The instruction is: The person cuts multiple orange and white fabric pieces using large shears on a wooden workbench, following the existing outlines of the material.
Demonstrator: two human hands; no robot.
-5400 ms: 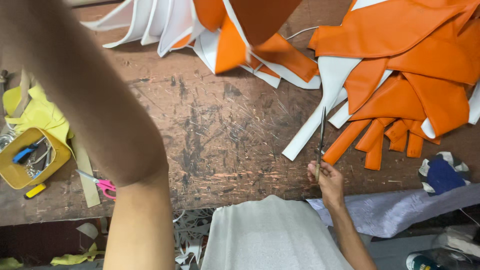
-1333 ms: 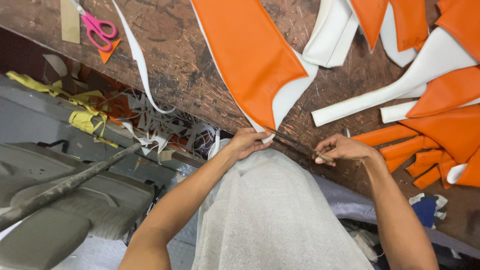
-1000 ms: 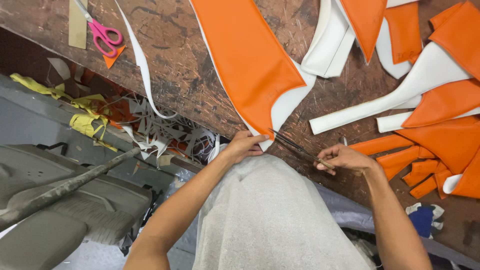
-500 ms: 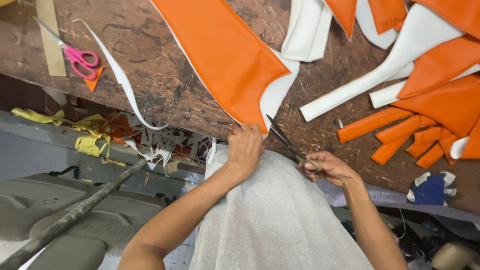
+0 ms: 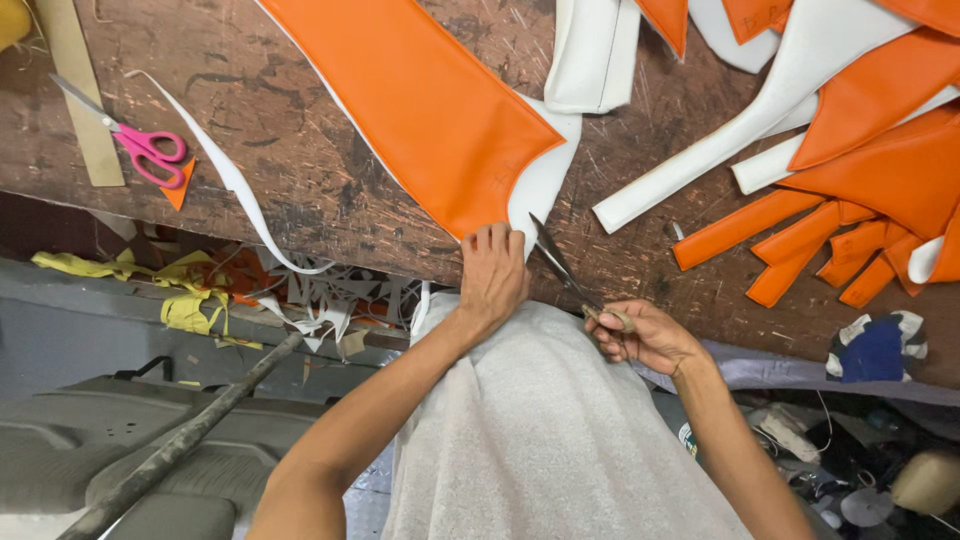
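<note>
Nearest the camera, the right hand (image 5: 645, 335) is closed around the handles of a pair of metal shears (image 5: 565, 270), whose blades point toward 11 o'clock and reach the pale lower edge of the sheet. Just beside it, at about 9 o'clock from the right hand, the left hand (image 5: 493, 272) lies flat with its fingers together, pressing down the near corner of the orange sheet (image 5: 430, 110) at the edge of the desk (image 5: 300, 180); it pins the sheet rather than gripping it.

The sheet looks like thin faux leather with a white backing: light, limp and smooth-faced, so it would probably slide or buckle under the blades unless held flat close to the cut. The best hold seems to be where the left hand already sits, on the corner right next to the blade tips. From that hand the sheet runs away toward 11 o'clock across the desk.

Farther off, orange strips (image 5: 790, 240) and white offcuts (image 5: 720, 150) lie at 2 o'clock, well apart from both hands. Pink-handled scissors (image 5: 140, 145) rest at 10 o'clock, near the far left of the desk.
</note>
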